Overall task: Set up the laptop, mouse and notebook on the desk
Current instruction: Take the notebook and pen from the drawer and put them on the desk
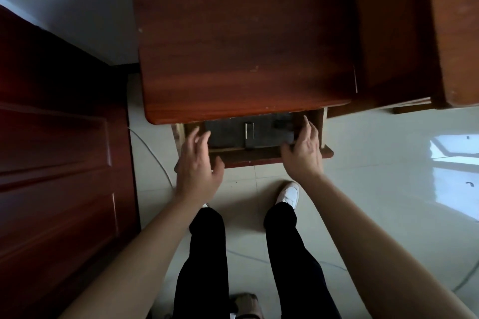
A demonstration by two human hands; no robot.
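A dark wooden desk (243, 41) fills the upper middle, its top bare. Below its front edge a drawer (259, 156) stands pulled out. Inside lies a dark grey flat case (228, 132) with a metal clasp (249, 130) on a strap; whether it holds the laptop cannot be told. My left hand (198, 163) hovers at the drawer's left end, fingers spread, holding nothing. My right hand (303, 150) reaches over the drawer's right end, fingers apart, its tips near the case's right edge. No mouse or notebook shows.
A dark red door (57, 150) stands along the left. A second wooden cabinet (456, 28) adjoins the desk on the right. A white cable (153, 150) runs over the pale tiled floor. My legs and a white shoe (289, 193) are below the drawer.
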